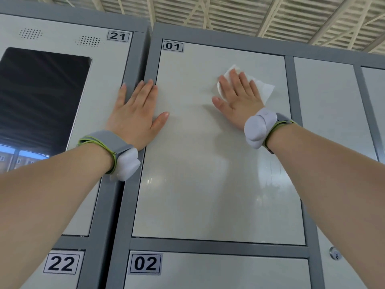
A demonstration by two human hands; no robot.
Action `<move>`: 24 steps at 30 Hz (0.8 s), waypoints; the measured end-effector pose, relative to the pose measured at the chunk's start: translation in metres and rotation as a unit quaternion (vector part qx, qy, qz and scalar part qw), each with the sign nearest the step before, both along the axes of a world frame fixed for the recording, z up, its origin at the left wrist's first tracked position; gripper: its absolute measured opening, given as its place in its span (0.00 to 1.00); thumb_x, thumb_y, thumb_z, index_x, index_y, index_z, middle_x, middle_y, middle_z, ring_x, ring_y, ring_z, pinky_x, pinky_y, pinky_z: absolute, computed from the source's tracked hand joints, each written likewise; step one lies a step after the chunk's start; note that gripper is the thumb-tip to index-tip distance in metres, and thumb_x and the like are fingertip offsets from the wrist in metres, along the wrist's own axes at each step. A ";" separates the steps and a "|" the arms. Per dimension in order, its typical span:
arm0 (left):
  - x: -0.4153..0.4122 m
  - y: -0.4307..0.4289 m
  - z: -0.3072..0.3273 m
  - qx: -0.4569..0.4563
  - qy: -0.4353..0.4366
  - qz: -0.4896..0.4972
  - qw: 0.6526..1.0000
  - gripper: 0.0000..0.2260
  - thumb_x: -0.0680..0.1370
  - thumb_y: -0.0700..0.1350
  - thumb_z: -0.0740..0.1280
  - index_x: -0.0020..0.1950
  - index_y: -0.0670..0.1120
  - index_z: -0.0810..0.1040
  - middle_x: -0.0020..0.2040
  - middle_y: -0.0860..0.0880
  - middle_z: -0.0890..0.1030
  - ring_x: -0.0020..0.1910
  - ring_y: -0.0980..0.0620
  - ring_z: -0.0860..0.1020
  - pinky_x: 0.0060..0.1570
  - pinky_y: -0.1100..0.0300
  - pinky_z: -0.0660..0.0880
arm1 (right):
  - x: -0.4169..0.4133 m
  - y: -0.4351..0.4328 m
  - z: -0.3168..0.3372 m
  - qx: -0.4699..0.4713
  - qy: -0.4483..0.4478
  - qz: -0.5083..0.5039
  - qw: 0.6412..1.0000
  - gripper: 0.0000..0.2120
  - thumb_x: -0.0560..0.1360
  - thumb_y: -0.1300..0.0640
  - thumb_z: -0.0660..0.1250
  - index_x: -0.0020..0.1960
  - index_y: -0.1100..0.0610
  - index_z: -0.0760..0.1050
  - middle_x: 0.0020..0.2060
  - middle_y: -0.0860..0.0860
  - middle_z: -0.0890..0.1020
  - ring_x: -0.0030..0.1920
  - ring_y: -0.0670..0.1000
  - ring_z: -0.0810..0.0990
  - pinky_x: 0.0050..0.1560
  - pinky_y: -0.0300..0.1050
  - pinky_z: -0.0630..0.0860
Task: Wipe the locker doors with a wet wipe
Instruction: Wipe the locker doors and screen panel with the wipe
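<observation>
The pale grey locker door marked 01 fills the middle of the view. My right hand lies flat on its upper part, fingers straight, pressing a white wet wipe against the door. The wipe sticks out above and to the right of my fingers. My left hand rests flat with spread fingers on the door's left edge and the dark grey frame beside it, holding nothing. The lower half of the door looks glossy with faint streaks.
Left of door 01 is panel 21 with a dark screen and speaker holes. Doors 22 and 02 lie below. More doors stand to the right, one with a small round lock. A slatted ceiling runs overhead.
</observation>
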State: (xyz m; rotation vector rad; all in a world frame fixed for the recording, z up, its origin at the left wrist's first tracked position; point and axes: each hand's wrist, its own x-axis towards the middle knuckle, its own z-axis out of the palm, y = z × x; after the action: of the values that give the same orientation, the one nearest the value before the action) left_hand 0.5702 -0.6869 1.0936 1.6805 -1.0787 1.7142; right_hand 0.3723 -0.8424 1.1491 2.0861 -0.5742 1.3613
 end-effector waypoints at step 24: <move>-0.003 0.001 0.002 0.006 0.034 -0.006 0.999 0.38 0.74 0.63 0.39 0.77 0.41 0.49 0.78 0.45 0.52 0.77 0.49 0.49 0.73 0.48 0.39 | -0.030 -0.020 -0.021 0.002 -0.013 0.015 1.000 0.31 0.80 0.39 0.46 0.78 0.52 0.43 0.77 0.51 0.41 0.76 0.51 0.37 0.73 0.46 0.33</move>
State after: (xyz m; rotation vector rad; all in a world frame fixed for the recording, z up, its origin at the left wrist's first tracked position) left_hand 0.5674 -0.6864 1.0952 1.7235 -1.0678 1.6335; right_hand 0.3421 -0.8625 1.1277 2.0896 -0.5587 1.4071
